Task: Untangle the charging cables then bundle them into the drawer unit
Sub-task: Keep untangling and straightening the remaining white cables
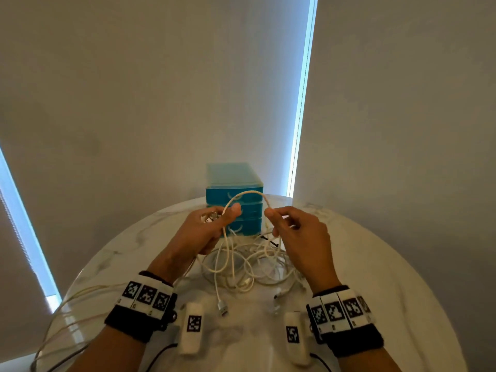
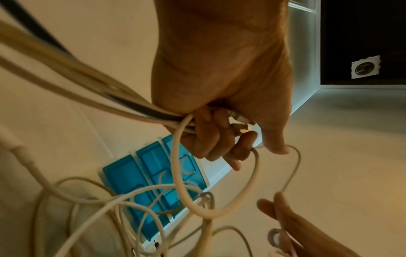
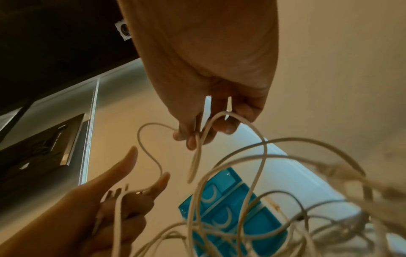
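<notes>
A tangle of white charging cables [image 1: 249, 267] lies on the round marble table [image 1: 375, 291], in front of a blue drawer unit [image 1: 234, 200] with three shut drawers. My left hand [image 1: 212, 224] grips a bunch of cable ends and plugs [image 2: 238, 125] above the pile. My right hand [image 1: 284, 224] pinches a white cable [image 3: 198, 137] between thumb and fingers. One cable arches [image 1: 249, 194] from hand to hand in front of the unit. Loose loops [image 3: 252, 191] hang below the right hand. The drawer unit [image 2: 153, 182] also shows under the left wrist.
More cables [image 1: 67, 312] trail off the table's left edge. A USB plug [image 1: 223, 308] and a small connector [image 1: 276, 295] lie near the front. A wall stands close behind the unit, with bright window strips [image 1: 300, 103] at the sides.
</notes>
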### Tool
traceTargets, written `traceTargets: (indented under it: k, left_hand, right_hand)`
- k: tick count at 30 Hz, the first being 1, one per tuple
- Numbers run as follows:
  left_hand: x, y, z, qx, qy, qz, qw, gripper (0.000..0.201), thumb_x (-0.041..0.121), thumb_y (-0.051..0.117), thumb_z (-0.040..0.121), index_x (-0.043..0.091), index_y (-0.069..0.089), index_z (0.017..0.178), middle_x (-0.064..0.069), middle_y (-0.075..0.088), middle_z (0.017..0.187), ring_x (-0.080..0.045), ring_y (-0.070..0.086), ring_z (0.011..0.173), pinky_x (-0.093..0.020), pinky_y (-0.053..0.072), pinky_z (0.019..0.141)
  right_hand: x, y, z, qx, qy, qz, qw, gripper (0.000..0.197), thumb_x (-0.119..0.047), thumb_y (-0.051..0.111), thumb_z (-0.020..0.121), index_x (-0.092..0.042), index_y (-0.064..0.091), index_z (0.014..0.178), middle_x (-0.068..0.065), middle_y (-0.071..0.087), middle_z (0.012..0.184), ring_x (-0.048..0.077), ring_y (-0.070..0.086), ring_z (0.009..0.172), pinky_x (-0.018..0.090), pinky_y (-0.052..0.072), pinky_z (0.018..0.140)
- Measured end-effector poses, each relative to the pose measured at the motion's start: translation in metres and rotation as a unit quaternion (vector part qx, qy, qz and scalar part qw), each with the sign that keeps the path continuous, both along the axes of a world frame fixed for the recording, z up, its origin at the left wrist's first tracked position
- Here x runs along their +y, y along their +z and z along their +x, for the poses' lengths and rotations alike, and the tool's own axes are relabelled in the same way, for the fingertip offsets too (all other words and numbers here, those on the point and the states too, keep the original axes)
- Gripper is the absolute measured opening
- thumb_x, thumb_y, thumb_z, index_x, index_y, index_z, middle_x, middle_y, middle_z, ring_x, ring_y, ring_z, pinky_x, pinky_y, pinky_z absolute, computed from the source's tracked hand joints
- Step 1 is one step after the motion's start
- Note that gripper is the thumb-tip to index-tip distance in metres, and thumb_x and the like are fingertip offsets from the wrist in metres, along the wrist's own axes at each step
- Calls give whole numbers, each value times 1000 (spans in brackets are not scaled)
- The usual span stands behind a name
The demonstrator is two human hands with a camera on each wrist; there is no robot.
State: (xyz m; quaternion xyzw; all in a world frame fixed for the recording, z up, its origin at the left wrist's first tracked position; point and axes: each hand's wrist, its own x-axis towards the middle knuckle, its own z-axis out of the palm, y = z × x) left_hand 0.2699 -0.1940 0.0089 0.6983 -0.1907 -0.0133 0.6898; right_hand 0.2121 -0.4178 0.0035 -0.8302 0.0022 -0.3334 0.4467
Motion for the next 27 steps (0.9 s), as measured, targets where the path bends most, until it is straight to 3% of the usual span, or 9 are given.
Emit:
traceTargets:
  k: [3, 6, 10, 14, 16, 18, 21, 24, 27]
  left_hand:
    - [-7, 2, -7, -16, -8, 14, 1000, 57, 71, 71, 82, 28, 80, 119, 4, 38, 56, -11, 25, 46, -23, 23, 44]
    - [-16, 1, -13, -31, -16, 19, 999, 39, 64, 72, 87, 37, 82, 115, 4, 45, 54, -10, 30, 44, -22, 27, 42]
    - [-24, 2, -18, -70, -6, 1, 998, 15, 27, 78, 97, 19, 83, 109, 18, 68, 61, 4, 55, 46, -6, 39, 48]
    - [-21, 0, -13, -74, 16, -8, 997, 17, 20, 87, 89, 14, 85, 105, 5, 82, 88, 3, 72, 68, -8, 50, 61]
    - [-17, 0, -11, -65, 31, -37, 997, 16, 20, 86, 90, 11, 84, 102, 4, 79, 78, 1, 64, 57, -9, 46, 53]
    - [-10, 1, -4, -46, 61, -110, 991, 14, 27, 84, 90, 15, 84, 98, 6, 63, 61, -4, 43, 44, -15, 33, 43]
    - [13, 2, 15, 3, 96, -278, 956, 14, 35, 81, 88, 23, 79, 80, 9, 40, 54, -5, 27, 42, -21, 20, 40]
    - [29, 2, 26, 22, 91, -363, 927, 20, 37, 76, 92, 27, 67, 77, 9, 30, 51, -6, 18, 43, -23, 16, 39]
    - [30, -4, 31, 33, 98, -380, 919, 13, 37, 74, 92, 28, 70, 84, 8, 29, 51, -4, 20, 39, -20, 18, 36]
  right_hand:
    - [12, -7, 2, 37, 50, -32, 998, 34, -70, 64, 95, -41, 81, 93, -20, 72, 67, 3, 69, 66, 31, 57, 70]
    - [18, -10, 6, 55, 61, -75, 994, 38, -70, 61, 95, -40, 83, 98, -22, 67, 63, -1, 67, 68, 19, 45, 63]
    - [20, -9, 4, 70, 67, -119, 988, 39, -65, 60, 98, -38, 84, 109, -16, 74, 82, -2, 67, 77, 11, 40, 64]
    - [25, -8, 2, 82, 89, -111, 986, 37, -62, 63, 99, -32, 85, 102, -6, 77, 80, 6, 68, 74, 15, 44, 64]
    - [26, -7, 0, 93, 126, -78, 984, 30, -57, 67, 99, -33, 83, 104, -7, 76, 81, 5, 69, 78, 14, 49, 69]
    - [20, -1, -2, 101, 167, -8, 981, 21, -47, 67, 102, -36, 80, 114, -12, 79, 95, 0, 72, 89, 14, 54, 77]
    - [4, 6, -3, 90, 186, 89, 974, 27, -17, 62, 104, -34, 78, 117, -12, 80, 108, 0, 71, 95, 19, 52, 82]
    - [1, 0, -1, 69, 158, 20, 985, 36, -6, 69, 97, -37, 74, 116, -24, 77, 112, 7, 69, 96, 17, 56, 77]
    - [7, -6, 1, 38, 104, -25, 994, 26, -19, 81, 95, -40, 76, 109, -24, 76, 107, -1, 67, 95, 12, 53, 75]
